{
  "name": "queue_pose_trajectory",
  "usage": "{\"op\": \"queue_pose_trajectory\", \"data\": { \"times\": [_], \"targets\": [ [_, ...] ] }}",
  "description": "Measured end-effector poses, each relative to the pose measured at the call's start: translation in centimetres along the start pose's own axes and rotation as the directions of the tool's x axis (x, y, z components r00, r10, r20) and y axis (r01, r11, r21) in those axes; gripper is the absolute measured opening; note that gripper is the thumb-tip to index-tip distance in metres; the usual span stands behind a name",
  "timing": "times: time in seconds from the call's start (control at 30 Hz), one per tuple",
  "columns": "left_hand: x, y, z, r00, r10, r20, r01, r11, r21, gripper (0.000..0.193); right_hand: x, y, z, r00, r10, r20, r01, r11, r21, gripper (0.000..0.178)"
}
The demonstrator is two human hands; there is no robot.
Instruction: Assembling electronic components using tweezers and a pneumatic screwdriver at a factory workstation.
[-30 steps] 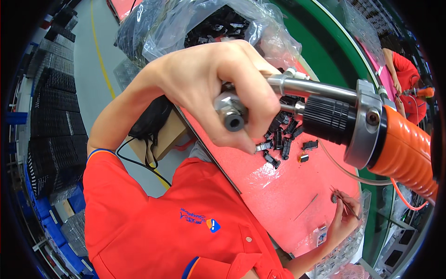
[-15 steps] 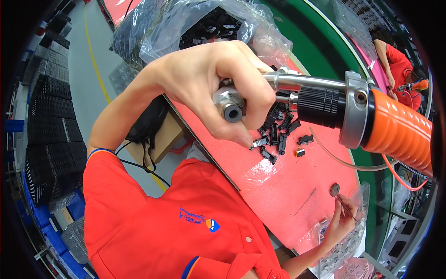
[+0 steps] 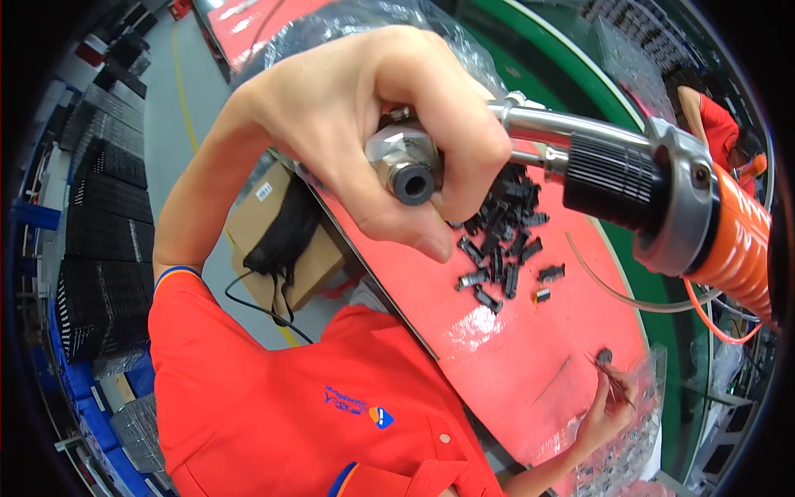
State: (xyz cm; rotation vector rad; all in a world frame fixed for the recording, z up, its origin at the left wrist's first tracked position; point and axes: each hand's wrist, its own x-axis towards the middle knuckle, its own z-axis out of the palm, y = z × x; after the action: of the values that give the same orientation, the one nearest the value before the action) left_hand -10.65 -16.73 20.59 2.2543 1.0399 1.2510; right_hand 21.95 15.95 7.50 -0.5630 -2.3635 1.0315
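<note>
My left hand (image 3: 389,124) is wrapped around a metal air fitting (image 3: 411,184) with a dark round opening. This fitting sits by the tip end of a screwdriver (image 3: 621,182) with a black ribbed collar and an orange grip, joined by a metal tube and clamp. The hand is large and close, above the red table (image 3: 489,373). Farther down on the right, my right hand (image 3: 610,410) pinches a thin tool that looks like tweezers (image 3: 614,383). At its tip is a dark round part (image 3: 604,357); whether it is gripped I cannot tell.
Several small black plastic parts (image 3: 497,257) lie piled on the table. A clear plastic bag (image 3: 331,33) stands behind my left hand, and a clear tray (image 3: 638,431) lies under my right. Beyond runs a green conveyor (image 3: 571,108). Another person (image 3: 716,128) sits across it.
The view has shifted, and my left hand with the fitting appears slightly larger. The screwdriver now slopes more steeply down to the right. My right hand stays near the tray.
</note>
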Motion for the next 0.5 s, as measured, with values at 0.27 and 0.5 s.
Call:
{"op": "queue_pose_trajectory", "data": {
  "times": [0.27, 0.5],
  "targets": [
    [7.2, 6.1, -5.9, 0.879, -0.157, 0.449, 0.110, 0.986, 0.127, 0.015, 1.4, 0.0, 2.4, 0.998, -0.056, -0.003, 0.056, 0.993, 0.106, 0.011],
    [5.0, 5.4, -2.9, 0.999, 0.042, 0.034, -0.040, 0.997, -0.068, 0.017, 1.3, 0.5, 1.9, 0.999, -0.028, 0.018, 0.027, 0.999, 0.042, 0.011]
  ]
}}
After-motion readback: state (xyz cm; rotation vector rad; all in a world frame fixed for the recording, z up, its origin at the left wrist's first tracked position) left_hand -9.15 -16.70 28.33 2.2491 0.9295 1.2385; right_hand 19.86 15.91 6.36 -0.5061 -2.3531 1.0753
